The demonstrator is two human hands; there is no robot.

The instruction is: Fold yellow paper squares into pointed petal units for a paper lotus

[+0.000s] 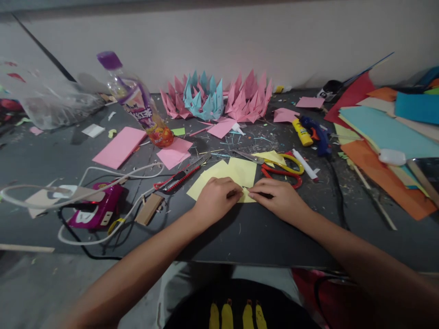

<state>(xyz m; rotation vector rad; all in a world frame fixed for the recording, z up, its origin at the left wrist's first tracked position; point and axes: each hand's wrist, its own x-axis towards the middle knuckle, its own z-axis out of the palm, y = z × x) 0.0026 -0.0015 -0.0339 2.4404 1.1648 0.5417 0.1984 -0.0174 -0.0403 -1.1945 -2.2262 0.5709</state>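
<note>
Yellow paper sheets (243,170) lie fanned on the dark table near its front middle. My left hand (218,195) rests over their left part, its fingers closed in a pinch on a small yellow paper piece (245,194). From the right, my right hand (276,196) pinches the same piece, thumb and index finger pressed together. The two hands' fingertips nearly meet. Much of the small piece is hidden by the fingers. Scissors with yellow and red handles (297,165) lie just beyond my right hand. A red and black cutter knife (182,175) is left of the sheets.
Folded pink (249,98) and blue (206,103) paper shapes stand at the back. A bottle (142,109) leans at back left. A purple power strip (99,205) with cables sits left. Right are a glue gun (320,137), yellow bottle (302,132) and coloured sheets (387,132).
</note>
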